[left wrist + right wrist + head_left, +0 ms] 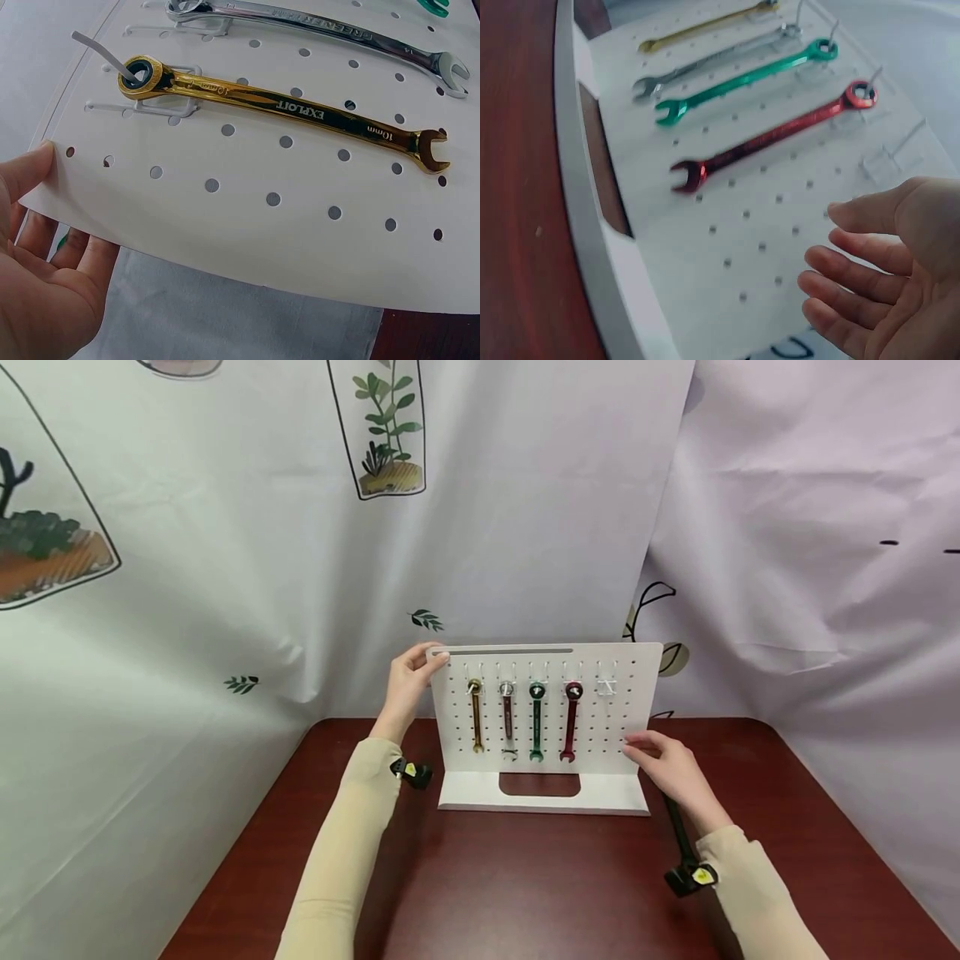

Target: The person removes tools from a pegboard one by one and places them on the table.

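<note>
Two sleeves (341, 860) flank one white board (472, 791)

It stands upright between left fingers and right fingers, on a dark red table (540, 877). Left hand (405, 689) pinches its upper corner, thumb in front, other fingers behind. Right hand (667, 768) is at its opposite side edge, lower down, fingers loosely bent and slightly apart, thumb near the forefinger; whether they touch the board I cannot tell.

Five hooks (891, 159) form one row, and four of them bear one wrench apiece. Nearest the left fingers hangs the gold wrench (477, 718), then the silver wrench (507, 714), the green wrench (536, 722) and, closest to the right fingers, the red wrench (571, 722). All four hang ring end up. The fifth hook sits up and inward from the right fingertips.

One black camera (416, 774) is on each wrist, behind the fingers. In the head view the left thumb hides a bit of the board's corner, and the right fingertips overlap its edge.

Beyond both hands hangs pale cloth (525, 543). Up and to the left of the left fingers it carries two printed jars (393, 481), each drawn with plants over brown soil.
</note>
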A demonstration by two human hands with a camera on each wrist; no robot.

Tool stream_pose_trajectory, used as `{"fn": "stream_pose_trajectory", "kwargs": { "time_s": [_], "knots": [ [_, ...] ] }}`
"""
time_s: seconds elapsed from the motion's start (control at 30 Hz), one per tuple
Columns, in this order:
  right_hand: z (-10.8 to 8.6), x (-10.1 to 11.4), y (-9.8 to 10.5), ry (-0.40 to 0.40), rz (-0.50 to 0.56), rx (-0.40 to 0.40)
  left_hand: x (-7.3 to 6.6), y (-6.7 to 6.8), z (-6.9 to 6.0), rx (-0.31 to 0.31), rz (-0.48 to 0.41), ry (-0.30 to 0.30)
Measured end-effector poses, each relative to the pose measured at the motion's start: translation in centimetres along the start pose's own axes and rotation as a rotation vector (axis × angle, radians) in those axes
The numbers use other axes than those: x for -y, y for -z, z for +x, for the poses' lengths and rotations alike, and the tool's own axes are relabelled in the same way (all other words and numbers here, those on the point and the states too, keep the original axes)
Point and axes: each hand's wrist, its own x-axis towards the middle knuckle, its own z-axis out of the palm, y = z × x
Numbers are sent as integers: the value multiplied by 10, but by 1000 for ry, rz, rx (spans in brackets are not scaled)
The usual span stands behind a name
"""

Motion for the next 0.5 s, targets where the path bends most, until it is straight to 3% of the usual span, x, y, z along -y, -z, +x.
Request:
{"fn": "stream_pose_trajectory", "kwargs": {
  "time_s": [0.5],
  "knots": [
    [27, 38, -22, 80, 146, 66, -2, 0, -1, -2, 9, 21]
  ]
}}
